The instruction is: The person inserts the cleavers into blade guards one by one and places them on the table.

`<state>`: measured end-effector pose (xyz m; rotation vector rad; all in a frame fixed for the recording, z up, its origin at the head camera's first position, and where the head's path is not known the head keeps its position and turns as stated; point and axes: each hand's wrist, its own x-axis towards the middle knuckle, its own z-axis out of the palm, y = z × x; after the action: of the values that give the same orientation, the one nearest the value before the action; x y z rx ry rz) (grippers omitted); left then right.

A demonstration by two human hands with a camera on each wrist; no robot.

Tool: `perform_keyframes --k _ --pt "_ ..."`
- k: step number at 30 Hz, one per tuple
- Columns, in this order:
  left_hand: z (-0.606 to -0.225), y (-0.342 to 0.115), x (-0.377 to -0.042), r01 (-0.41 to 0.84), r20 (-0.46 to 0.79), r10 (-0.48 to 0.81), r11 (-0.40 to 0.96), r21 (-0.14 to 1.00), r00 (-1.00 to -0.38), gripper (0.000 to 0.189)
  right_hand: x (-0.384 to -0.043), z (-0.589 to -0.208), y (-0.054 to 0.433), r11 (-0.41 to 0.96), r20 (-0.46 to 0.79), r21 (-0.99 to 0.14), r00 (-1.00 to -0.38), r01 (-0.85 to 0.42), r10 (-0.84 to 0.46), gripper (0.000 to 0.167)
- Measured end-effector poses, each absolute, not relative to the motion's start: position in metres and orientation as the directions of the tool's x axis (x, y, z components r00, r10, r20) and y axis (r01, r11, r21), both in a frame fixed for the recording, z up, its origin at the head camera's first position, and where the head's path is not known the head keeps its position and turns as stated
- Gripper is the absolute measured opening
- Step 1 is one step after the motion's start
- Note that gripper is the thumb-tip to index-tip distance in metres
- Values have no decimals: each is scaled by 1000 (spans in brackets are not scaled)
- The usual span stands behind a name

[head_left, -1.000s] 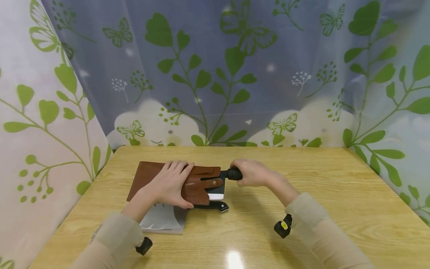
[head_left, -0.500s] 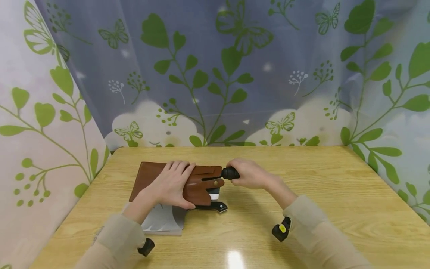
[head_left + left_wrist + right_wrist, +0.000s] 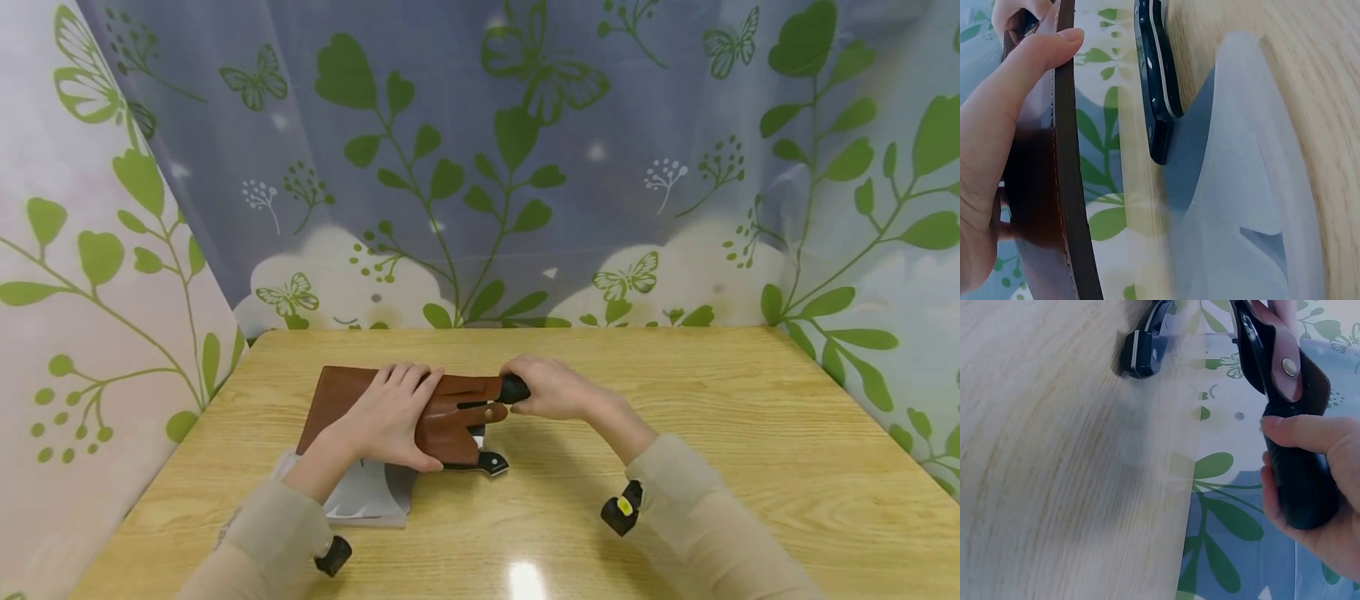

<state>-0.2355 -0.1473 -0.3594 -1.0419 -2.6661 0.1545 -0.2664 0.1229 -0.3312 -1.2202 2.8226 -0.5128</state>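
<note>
My left hand point(image 3: 386, 417) grips a brown leather sheath point(image 3: 446, 429) across its middle, thumb on the near edge and fingers over the far one. A cleaver sits in the sheath; a sliver of blade shows beside the snap strap point(image 3: 1288, 367). My right hand point(image 3: 551, 387) holds the cleaver's black handle point(image 3: 1300, 481), fingers curled round it at the sheath's mouth. In the left wrist view the sheath stands apart from a second knife point(image 3: 1157, 81) below it. That knife's blade lies in a translucent pale cover point(image 3: 1260, 175) on the table, its black handle pointing right.
The wooden table point(image 3: 675, 467) runs back to a patterned curtain point(image 3: 480, 167) with leaves and butterflies. Similar printed cloth hangs at the left and right sides. A black wrist camera point(image 3: 622, 510) is on the right sleeve, another point(image 3: 333, 556) on the left.
My right hand has moved left with the cleaver, which has slid deeper into the sheath. Less blade shows at the mouth. The sheath and my left hand have shifted slightly right.
</note>
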Motion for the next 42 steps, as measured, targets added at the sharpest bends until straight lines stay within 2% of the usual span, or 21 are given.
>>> perform_keyframes --k 5,11,19,25,36,42 --pt "-360 -147 -234 643 208 672 741 -195 -711 116 -268 -330 122 651 48 -336 -702 -681 -710 44" --pt "-359 -149 -235 629 230 662 749 -208 -713 115 -267 -331 124 676 84 -346 -739 -650 -668 35" --pt "-358 -149 -236 637 263 668 744 -200 -697 116 -267 -330 126 636 119 -368 -712 -679 -692 36" --pt "-360 -146 -237 645 242 673 740 -193 -699 115 -267 -329 122 623 111 -366 -697 -692 -709 35" --pt "-362 -140 -237 653 257 690 724 -223 -677 115 -269 -331 122 627 55 -442 -717 -641 -695 41" --pt "-363 -138 -237 653 271 687 726 -215 -674 114 -270 -330 119 607 76 -453 -707 -652 -703 40"
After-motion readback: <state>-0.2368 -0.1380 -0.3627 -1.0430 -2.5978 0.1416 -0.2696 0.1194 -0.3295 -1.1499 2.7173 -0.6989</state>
